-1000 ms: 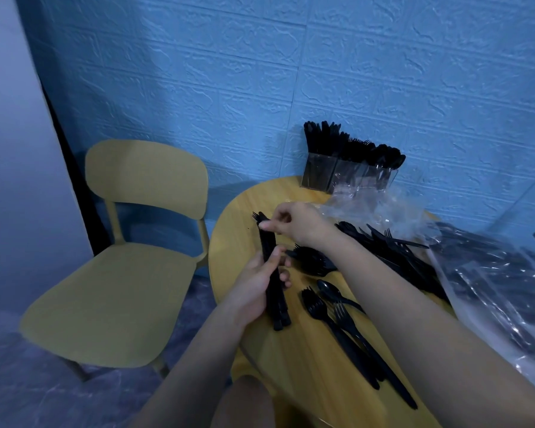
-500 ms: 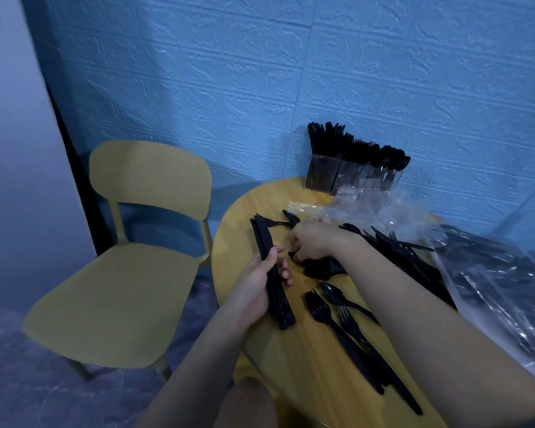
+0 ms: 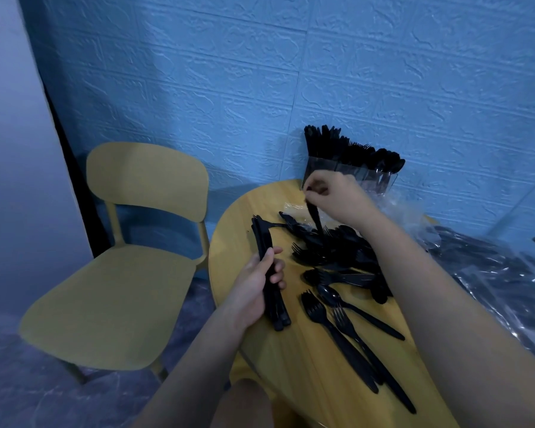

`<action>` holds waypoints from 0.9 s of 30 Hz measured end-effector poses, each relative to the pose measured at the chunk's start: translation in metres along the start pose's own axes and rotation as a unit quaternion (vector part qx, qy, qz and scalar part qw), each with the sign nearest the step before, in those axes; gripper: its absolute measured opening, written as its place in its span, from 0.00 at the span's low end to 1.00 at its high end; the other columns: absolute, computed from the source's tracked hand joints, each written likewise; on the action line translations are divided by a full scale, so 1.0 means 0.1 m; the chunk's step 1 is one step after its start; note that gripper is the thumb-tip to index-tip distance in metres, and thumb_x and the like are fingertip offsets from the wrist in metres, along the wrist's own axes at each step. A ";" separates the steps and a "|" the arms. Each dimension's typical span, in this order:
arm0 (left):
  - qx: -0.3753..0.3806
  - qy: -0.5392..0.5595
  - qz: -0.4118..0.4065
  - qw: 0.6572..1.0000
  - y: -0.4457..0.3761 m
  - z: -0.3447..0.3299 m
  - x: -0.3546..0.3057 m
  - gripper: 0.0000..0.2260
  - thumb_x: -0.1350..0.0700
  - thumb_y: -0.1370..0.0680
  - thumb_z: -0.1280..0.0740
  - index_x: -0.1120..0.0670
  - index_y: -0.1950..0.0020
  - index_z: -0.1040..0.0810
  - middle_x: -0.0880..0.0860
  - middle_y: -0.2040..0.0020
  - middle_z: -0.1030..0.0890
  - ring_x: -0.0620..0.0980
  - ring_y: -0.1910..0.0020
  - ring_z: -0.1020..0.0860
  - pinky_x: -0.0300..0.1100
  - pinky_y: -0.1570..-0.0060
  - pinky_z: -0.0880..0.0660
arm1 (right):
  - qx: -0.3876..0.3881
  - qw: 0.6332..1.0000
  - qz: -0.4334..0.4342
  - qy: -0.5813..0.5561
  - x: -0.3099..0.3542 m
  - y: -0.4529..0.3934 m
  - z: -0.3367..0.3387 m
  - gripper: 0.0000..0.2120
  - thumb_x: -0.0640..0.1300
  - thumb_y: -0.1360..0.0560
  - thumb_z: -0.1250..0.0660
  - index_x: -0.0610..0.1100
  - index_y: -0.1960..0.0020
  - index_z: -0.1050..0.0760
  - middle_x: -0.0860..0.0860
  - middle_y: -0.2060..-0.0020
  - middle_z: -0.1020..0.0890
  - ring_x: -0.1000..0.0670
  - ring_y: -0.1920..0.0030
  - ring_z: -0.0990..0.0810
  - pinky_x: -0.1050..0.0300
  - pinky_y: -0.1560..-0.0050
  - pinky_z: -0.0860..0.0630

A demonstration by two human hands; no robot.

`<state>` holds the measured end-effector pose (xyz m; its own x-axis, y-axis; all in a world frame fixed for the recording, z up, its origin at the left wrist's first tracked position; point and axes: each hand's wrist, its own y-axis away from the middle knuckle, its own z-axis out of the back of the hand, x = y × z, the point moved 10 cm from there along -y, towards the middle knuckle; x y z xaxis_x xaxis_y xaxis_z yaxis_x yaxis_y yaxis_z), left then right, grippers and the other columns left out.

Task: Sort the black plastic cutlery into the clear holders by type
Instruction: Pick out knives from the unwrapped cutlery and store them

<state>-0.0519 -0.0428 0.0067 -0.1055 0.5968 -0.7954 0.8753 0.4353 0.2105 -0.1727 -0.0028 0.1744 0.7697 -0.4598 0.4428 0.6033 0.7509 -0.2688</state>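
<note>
My left hand (image 3: 255, 291) grips a bundle of black knives (image 3: 267, 273) that lies along the left side of the round wooden table (image 3: 235, 230). Raised over a pile of loose black cutlery (image 3: 331, 251), my right hand (image 3: 334, 196) pinches one black piece (image 3: 315, 216) by its top end so that it hangs down; its type is unclear. The clear holders (image 3: 352, 171) stand at the table's far edge against the wall, filled with knives, forks and spoons. Two forks (image 3: 331, 329) and a spoon (image 3: 331, 295) lie near my right forearm.
A yellow chair (image 3: 127, 264) stands left of the table. Crumpled clear plastic bags with more black cutlery (image 3: 491, 267) cover the table's right side. A blue textured wall (image 3: 291, 72) is right behind the holders. My knee shows at the bottom.
My right hand has risen from the pile toward the holders, lifting one black piece with it. The left hand keeps its grip on the knife bundle in place.
</note>
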 end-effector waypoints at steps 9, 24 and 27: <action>-0.015 0.030 0.014 0.999 0.03 -0.04 -0.02 0.09 0.56 0.17 0.45 0.58 0.48 0.27 0.52 0.68 0.25 0.47 0.70 0.28 0.40 0.68 0.28 | -0.019 0.997 0.023 -0.075 0.19 0.05 0.28 0.02 0.40 0.25 0.35 0.45 0.53 0.24 0.53 0.68 0.20 0.57 0.67 0.24 0.64 0.62 0.26; 0.041 0.017 0.005 0.999 0.08 -0.17 -0.04 0.11 0.52 0.18 0.45 0.57 0.44 0.29 0.52 0.65 0.24 0.45 0.74 0.28 0.42 0.71 0.23 | 0.070 0.996 -0.062 0.006 0.24 0.01 -0.77 0.23 0.58 0.28 0.30 0.37 0.54 0.27 0.42 0.61 0.20 0.42 0.61 0.19 0.49 0.61 0.24; 0.050 -0.020 -0.011 0.998 0.06 -0.16 -0.04 0.12 0.49 0.19 0.44 0.56 0.44 0.29 0.49 0.68 0.31 0.42 0.75 0.35 0.36 0.74 0.31 | 0.106 0.990 -0.085 -0.044 0.20 0.06 -0.81 0.22 0.60 0.27 0.32 0.40 0.51 0.28 0.44 0.64 0.19 0.46 0.69 0.19 0.53 0.66 0.24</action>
<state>-0.0535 -0.0316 0.0208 -0.1091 0.5594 -0.8217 0.9158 0.3779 0.1357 -0.1364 -0.0458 0.1128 0.6347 -0.5515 0.5414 0.6571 0.7538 -0.0025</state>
